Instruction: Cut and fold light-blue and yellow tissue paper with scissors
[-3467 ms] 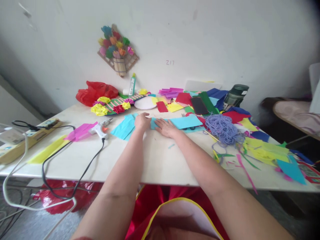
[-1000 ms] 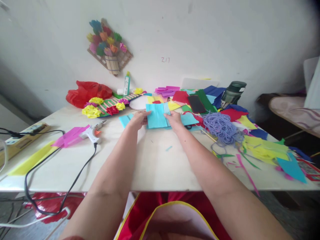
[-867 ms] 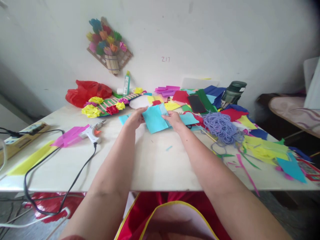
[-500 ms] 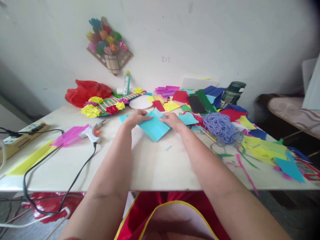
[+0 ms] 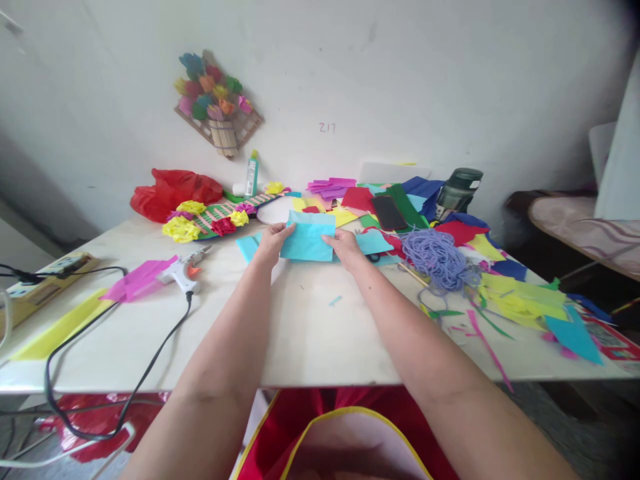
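Between my two hands is a square of light blue crepe-like paper [image 5: 309,240], lifted above the white table [image 5: 320,333]. My left hand [image 5: 273,241] pinches its left edge between thumb and fingers. At the right edge, my right hand [image 5: 345,247] pinches it the same way. More light blue paper [image 5: 375,242] lies behind my right hand, and another blue piece [image 5: 247,248] lies beside my left hand. A small blue scrap [image 5: 335,301] rests on the table in front of the square.
On the left are a glue gun [image 5: 183,273], pink paper [image 5: 140,280] and a power strip [image 5: 45,287]. A guitar-shaped craft [image 5: 225,217] with paper flowers lies behind. To the right are purple yarn [image 5: 435,257], a phone [image 5: 390,212], a dark bottle [image 5: 457,193] and coloured paper.
The blue square has turned from a diamond position to nearly level sides and come up slightly. My hands now grip its left and right edges.
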A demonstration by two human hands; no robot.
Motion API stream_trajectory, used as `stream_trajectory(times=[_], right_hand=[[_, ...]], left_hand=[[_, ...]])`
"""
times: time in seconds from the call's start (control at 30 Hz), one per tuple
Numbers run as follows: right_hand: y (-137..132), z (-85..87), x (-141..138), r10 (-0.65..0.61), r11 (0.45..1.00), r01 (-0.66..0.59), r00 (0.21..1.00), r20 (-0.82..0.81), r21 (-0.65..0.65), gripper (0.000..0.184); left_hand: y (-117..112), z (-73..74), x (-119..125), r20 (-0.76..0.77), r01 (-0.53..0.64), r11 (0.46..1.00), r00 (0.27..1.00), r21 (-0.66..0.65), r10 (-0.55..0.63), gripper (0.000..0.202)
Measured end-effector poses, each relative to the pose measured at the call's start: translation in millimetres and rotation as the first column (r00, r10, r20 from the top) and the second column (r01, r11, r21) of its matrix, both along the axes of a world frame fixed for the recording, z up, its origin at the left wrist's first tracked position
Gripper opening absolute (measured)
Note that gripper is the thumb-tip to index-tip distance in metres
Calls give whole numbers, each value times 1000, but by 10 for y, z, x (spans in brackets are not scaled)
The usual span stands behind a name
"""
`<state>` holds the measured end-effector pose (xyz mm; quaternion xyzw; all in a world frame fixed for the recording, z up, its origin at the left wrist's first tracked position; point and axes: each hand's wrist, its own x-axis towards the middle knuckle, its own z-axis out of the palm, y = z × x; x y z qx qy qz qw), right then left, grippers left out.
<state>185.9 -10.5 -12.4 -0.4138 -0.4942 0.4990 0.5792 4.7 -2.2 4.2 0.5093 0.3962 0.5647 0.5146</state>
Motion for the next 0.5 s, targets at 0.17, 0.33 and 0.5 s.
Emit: stream_trajectory(times=[0.17,0.33,0.5], right_hand=[[32,-38,26,-1,999,-2,997,81,34,27],[78,-78,44,-68,996,58,987,143,74,22],[29,-32,30,-32,998,27,995,93,56,28]], left_hand=[[19,-29,-135,-4,39,998,999,-48,-39,29],[47,-76,-145,23,56,995,998,-77,-54,36],[20,-63,-97,35,117,988,993,-105,-114,43]])
